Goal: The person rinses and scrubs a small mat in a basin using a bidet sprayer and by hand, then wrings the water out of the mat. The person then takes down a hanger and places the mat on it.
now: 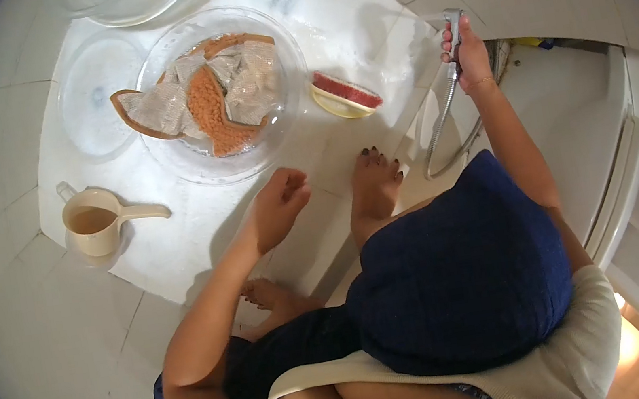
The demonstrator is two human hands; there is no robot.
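Observation:
In my right hand [472, 60] is a chrome spray nozzle [453, 16], with the fingers wrapped round its handle. Its metal hose [445, 118] hangs down in a loop. A faint water jet comes out of the nozzle towards the left. My left hand [280, 209] hovers, loosely curled and holding nothing, just below the clear round basin [230, 175]. In that basin lie wet, nubby orange pieces of fabric [208, 105] with pale mesh-like sides [251, 87]. Right of the basin sits a scrub brush [346, 95] with red bristles facing up.
A beige dipper [94, 223] with a handle stands at the left, holding some liquid. Behind the basin is another clear tub [138, 13], and a clear round lid-like disc [97, 96] lies beside it. My bare feet [374, 183] rest on the wet tiles. A white fixture fills the right side.

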